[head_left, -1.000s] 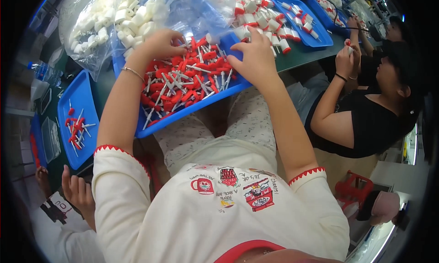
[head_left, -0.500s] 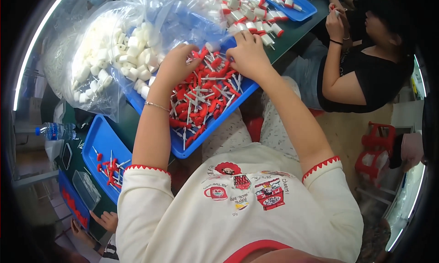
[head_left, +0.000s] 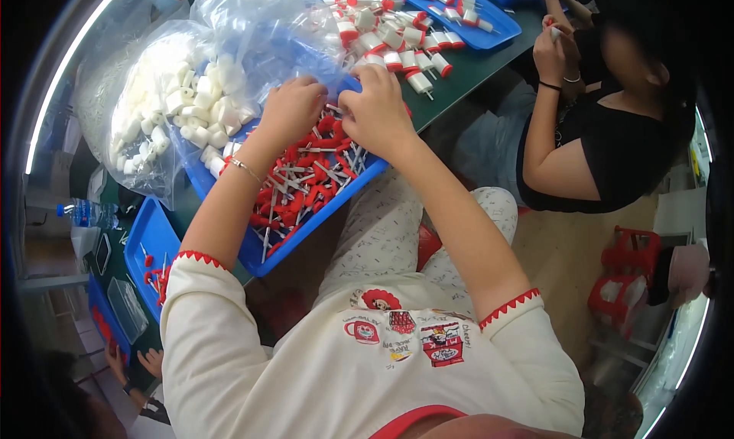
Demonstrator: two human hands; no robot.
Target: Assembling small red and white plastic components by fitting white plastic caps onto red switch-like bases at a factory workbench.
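Note:
My left hand point(head_left: 294, 109) and my right hand point(head_left: 376, 112) are close together above the far part of a blue tray point(head_left: 304, 244). The fingers of both are curled in, and what they pinch is hidden behind them. Under and in front of them lies a heap of red-headed parts with thin grey stems point(head_left: 302, 181). To the left, a clear plastic bag point(head_left: 126, 106) holds many white foam-like cylinders point(head_left: 200, 95). Just beyond my right hand, several white cylinders with red ends and metal tips point(head_left: 420, 80) lie in a pile.
A blue tray point(head_left: 489, 38) with similar joined parts stands at the far right. Another blue tray point(head_left: 145, 225) with red parts is at the left, near a water bottle point(head_left: 86, 212). A co-worker in black point(head_left: 573, 149) sits to the right; another person's hands point(head_left: 149, 361) show lower left.
The view has shifted, so the tray and bag sit further left. My fingers have drawn in, and the white cylinder that showed between my hands is now out of sight.

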